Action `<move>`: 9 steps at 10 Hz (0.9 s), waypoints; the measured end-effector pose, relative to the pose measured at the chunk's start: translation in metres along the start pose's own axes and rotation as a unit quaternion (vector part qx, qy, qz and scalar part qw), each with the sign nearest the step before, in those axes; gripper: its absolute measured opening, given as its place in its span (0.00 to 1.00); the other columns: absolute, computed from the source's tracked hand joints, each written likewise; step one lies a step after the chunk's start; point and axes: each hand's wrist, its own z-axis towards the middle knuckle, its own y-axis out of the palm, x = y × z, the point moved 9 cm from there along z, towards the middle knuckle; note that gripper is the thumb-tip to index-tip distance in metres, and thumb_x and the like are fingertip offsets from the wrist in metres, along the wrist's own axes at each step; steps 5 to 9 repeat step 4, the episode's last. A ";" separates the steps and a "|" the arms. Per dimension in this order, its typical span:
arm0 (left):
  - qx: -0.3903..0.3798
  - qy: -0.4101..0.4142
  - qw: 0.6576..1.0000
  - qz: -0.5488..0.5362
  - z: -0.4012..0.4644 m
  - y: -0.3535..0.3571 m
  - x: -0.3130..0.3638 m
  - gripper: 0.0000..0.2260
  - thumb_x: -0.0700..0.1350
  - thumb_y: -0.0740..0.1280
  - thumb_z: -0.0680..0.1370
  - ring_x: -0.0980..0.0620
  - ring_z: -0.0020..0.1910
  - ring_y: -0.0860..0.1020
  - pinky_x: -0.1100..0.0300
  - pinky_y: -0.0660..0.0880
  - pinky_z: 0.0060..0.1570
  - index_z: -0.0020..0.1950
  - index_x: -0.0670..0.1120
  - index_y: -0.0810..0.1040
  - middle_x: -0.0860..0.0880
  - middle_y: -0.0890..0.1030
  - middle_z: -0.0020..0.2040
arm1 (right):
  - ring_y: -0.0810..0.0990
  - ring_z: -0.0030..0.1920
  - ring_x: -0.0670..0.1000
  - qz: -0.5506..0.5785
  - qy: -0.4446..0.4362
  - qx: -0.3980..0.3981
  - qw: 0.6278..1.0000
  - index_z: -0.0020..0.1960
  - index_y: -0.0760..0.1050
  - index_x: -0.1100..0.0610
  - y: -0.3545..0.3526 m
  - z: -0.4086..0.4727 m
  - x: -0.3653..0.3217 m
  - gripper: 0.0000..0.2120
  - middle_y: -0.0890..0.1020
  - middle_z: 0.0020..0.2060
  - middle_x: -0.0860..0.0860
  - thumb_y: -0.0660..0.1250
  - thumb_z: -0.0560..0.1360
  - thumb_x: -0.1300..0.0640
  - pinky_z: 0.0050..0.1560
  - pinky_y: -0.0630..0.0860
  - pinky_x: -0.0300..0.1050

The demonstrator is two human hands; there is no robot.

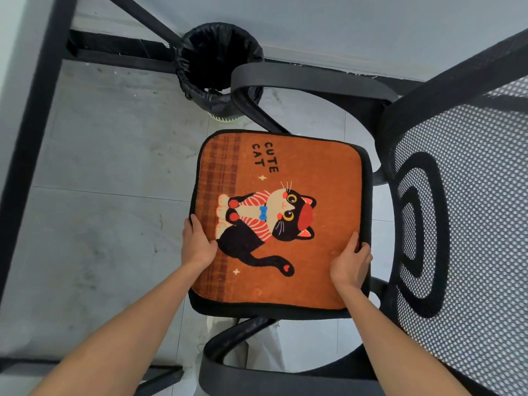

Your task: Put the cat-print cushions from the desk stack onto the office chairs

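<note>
Illumination is bright, even and diffuse with only soft shadows under the chair (428, 195), no glare, sharp central focus, slight softness toward the corners, and pronounced wide-angle curvature bending straight edges near the borders.

**Around the seat**

Past the far armrest I see a bin (218, 68) lined with a black bag (185, 72) whose edge is folded over the rim; a pale strip of the bin's base shows under the bag. It stands on the grey tiled floor (108, 172), which is scuffed and stained, right against a black metal frame (37, 115). One bar of that frame runs along the foot of the pale wall (343, 30) at the far side, a slanted bar meets it just behind the bin, and a thick bar crosses the left of my view. Another dark bar lies near me, low on the left.
</note>
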 end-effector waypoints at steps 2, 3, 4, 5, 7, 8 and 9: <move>0.030 0.007 0.999 -0.042 -0.035 -0.017 0.011 0.26 0.41 0.60 0.77 0.41 0.71 0.62 0.46 0.65 0.68 0.73 0.44 0.56 0.40 0.59 0.73 | 0.53 0.74 0.60 0.042 -0.026 -0.026 0.998 0.74 0.52 0.61 -0.020 -0.026 -0.018 0.27 0.55 0.73 0.62 0.56 0.77 0.61 0.73 0.56 0.54; 0.044 0.020 0.993 -0.103 -0.073 -0.040 0.029 0.24 0.39 0.59 0.77 0.44 0.73 0.60 0.48 0.62 0.70 0.73 0.44 0.59 0.42 0.61 0.74 | 0.59 0.73 0.55 0.113 -0.066 -0.029 0.991 0.73 0.57 0.60 -0.054 -0.059 -0.038 0.26 0.59 0.73 0.57 0.57 0.76 0.64 0.71 0.59 0.49; 0.022 0.016 0.973 -0.227 -0.130 -0.064 0.036 0.19 0.37 0.58 0.78 0.45 0.67 0.70 0.53 0.66 0.67 0.69 0.41 0.66 0.42 0.72 0.68 | 0.61 0.72 0.53 0.214 -0.084 -0.041 0.972 0.71 0.61 0.59 -0.093 -0.109 -0.039 0.24 0.63 0.72 0.55 0.58 0.76 0.66 0.72 0.60 0.47; 0.022 0.016 0.973 -0.227 -0.130 -0.064 0.036 0.19 0.37 0.58 0.78 0.45 0.67 0.70 0.53 0.66 0.67 0.69 0.41 0.66 0.42 0.72 0.68 | 0.61 0.72 0.53 0.214 -0.084 -0.041 0.972 0.71 0.61 0.59 -0.093 -0.109 -0.039 0.24 0.63 0.72 0.55 0.58 0.76 0.66 0.72 0.60 0.47; 0.022 0.016 0.973 -0.227 -0.130 -0.064 0.036 0.19 0.37 0.58 0.78 0.45 0.67 0.70 0.53 0.66 0.67 0.69 0.41 0.66 0.42 0.72 0.68 | 0.61 0.72 0.53 0.214 -0.084 -0.041 0.972 0.71 0.61 0.59 -0.093 -0.109 -0.039 0.24 0.63 0.72 0.55 0.58 0.76 0.66 0.72 0.60 0.47; 0.022 0.016 0.973 -0.227 -0.130 -0.064 0.036 0.19 0.37 0.58 0.78 0.45 0.67 0.70 0.53 0.66 0.67 0.69 0.41 0.66 0.42 0.72 0.68 | 0.61 0.72 0.53 0.214 -0.084 -0.041 0.972 0.71 0.61 0.59 -0.093 -0.109 -0.039 0.24 0.63 0.72 0.55 0.58 0.76 0.66 0.72 0.60 0.47; 0.022 0.016 0.973 -0.227 -0.130 -0.064 0.036 0.19 0.37 0.58 0.78 0.45 0.67 0.70 0.53 0.66 0.67 0.69 0.41 0.66 0.42 0.72 0.68 | 0.61 0.72 0.53 0.214 -0.084 -0.041 0.972 0.71 0.61 0.59 -0.093 -0.109 -0.039 0.24 0.63 0.72 0.55 0.58 0.76 0.66 0.72 0.60 0.47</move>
